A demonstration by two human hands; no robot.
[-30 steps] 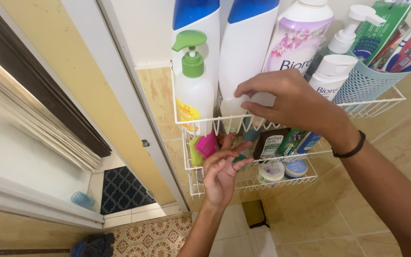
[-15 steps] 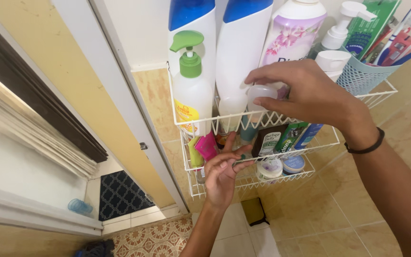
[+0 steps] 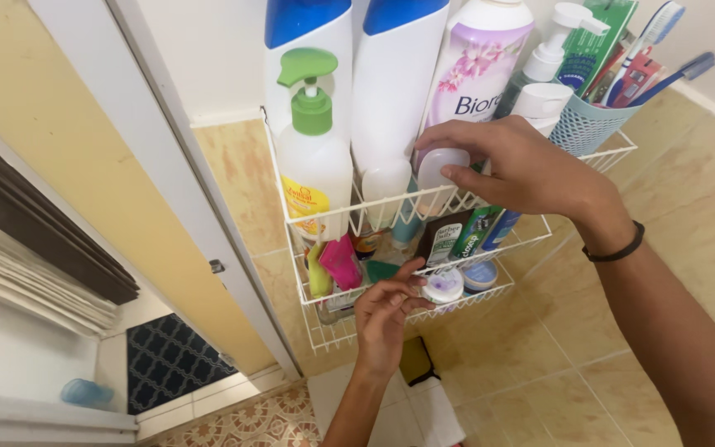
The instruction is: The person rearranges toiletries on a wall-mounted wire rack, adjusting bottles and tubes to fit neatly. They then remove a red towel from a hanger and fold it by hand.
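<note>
I have my right hand (image 3: 531, 170) pinching a small white bottle (image 3: 436, 170), upright, long axis vertical, at the front rim of the wire rack (image 3: 374, 217). My left hand (image 3: 384, 313) touches the lower shelf's front edge, fingers loosely curled, gripping nothing.

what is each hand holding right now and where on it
The right hand pinches a small white translucent container by its upper side, on the white wire rack's top shelf. The left hand reaches the lower shelf; its hold cannot be told.
</note>
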